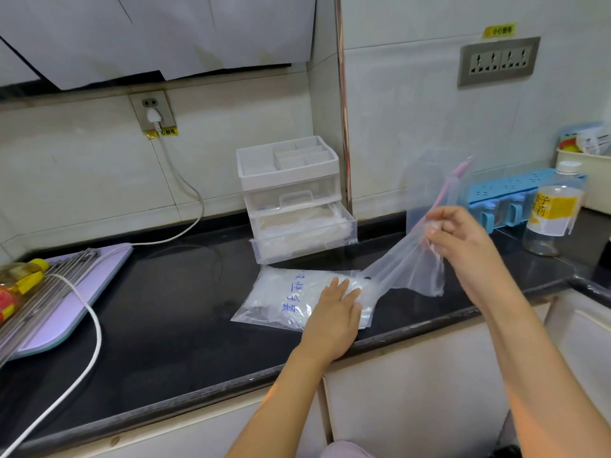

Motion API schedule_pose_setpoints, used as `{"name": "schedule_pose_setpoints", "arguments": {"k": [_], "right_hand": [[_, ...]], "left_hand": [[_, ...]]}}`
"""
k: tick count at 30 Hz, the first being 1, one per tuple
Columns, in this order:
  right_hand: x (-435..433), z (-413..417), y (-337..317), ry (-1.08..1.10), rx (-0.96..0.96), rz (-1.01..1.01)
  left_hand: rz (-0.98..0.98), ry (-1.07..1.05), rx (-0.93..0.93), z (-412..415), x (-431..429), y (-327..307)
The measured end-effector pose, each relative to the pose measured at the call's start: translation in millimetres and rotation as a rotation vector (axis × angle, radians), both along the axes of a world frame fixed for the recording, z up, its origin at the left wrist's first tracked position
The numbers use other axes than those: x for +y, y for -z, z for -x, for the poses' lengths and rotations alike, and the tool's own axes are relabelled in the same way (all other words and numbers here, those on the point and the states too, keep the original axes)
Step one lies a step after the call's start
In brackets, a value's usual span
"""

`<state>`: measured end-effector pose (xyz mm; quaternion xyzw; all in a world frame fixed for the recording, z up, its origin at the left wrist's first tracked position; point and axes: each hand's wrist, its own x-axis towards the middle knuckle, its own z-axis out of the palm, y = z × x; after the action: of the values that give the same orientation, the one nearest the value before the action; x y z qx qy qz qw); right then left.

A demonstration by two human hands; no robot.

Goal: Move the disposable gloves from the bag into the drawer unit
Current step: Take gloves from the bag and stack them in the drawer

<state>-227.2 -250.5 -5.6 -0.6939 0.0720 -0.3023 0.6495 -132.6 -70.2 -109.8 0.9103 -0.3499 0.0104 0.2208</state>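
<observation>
A clear plastic bag [281, 297] with blue writing lies flat on the black counter, stuffed with white disposable gloves. My left hand [334, 312] presses down on its right part with straight fingers. My right hand [463, 241] pinches a thin clear glove [406, 262], raised above the counter and stretched up from the bag's right end. Behind the bag stands the clear drawer unit [291, 196]. Its lower drawer [304, 233] is pulled out and holds a pile of gloves.
A purple cutting board [79, 292] with a metal rack and yellow-capped bottles sits at the left, with a white cable [92, 325] across it. At the right are a blue holder [509, 193], a glass bottle [552, 213] and a sink edge [588, 292].
</observation>
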Motion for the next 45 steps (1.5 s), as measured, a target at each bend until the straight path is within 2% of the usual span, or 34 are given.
{"name": "schedule_pose_setpoints", "arguments": {"k": [3,5,10,14,16,22,26,30,32,34,38,42,45], "right_hand": [[-6.2,3.1,-20.7,-0.2,-0.077,-0.026],[-8.0,3.8,-34.1,-0.36,-0.108,-0.032],[-0.8,-2.7,-56.0,-0.569,0.071,0.225],[12.6,-10.3,-65.6,-0.713,0.226,0.426],[18.4,-13.4,-70.1,-0.762,0.248,0.487],[20.2,-13.5,-89.5,-0.748,0.302,0.626],[15.5,-15.8,-95.7,-0.643,0.267,0.611],[7.9,-23.6,-97.9,-0.486,0.412,0.828],[4.7,-29.7,-96.2,-0.434,0.439,0.851],[1.7,-38.5,-91.8,-0.407,0.4,0.806],[-0.9,-56.9,-83.6,-0.42,0.245,0.693],[1.4,-75.4,-83.2,-0.459,0.152,0.681],[2.3,-89.0,-83.8,-0.462,0.11,0.662]], "left_hand": [[-0.002,0.004,0.019,-1.4,0.1,1.0],[0.056,0.007,0.098,-0.7,0.8,-1.8],[0.555,-0.108,0.539,11.2,0.9,-44.0],[0.771,0.194,0.654,16.7,-1.3,-74.5],[0.792,0.315,0.688,23.1,-1.7,-85.5],[0.776,0.39,0.775,24.7,2.9,-96.7],[0.713,0.374,0.77,24.5,14.6,-105.7],[0.634,0.312,0.708,10.5,30.5,-111.0],[0.588,0.286,0.703,4.2,39.9,-111.5],[0.573,0.259,0.707,-2.8,46.2,-111.4],[0.694,0.188,0.834,-15.0,54.2,-108.7],[0.743,0.14,0.955,-21.5,50.3,-100.5],[0.839,0.071,0.955,-26.6,41.6,-99.0]]}}
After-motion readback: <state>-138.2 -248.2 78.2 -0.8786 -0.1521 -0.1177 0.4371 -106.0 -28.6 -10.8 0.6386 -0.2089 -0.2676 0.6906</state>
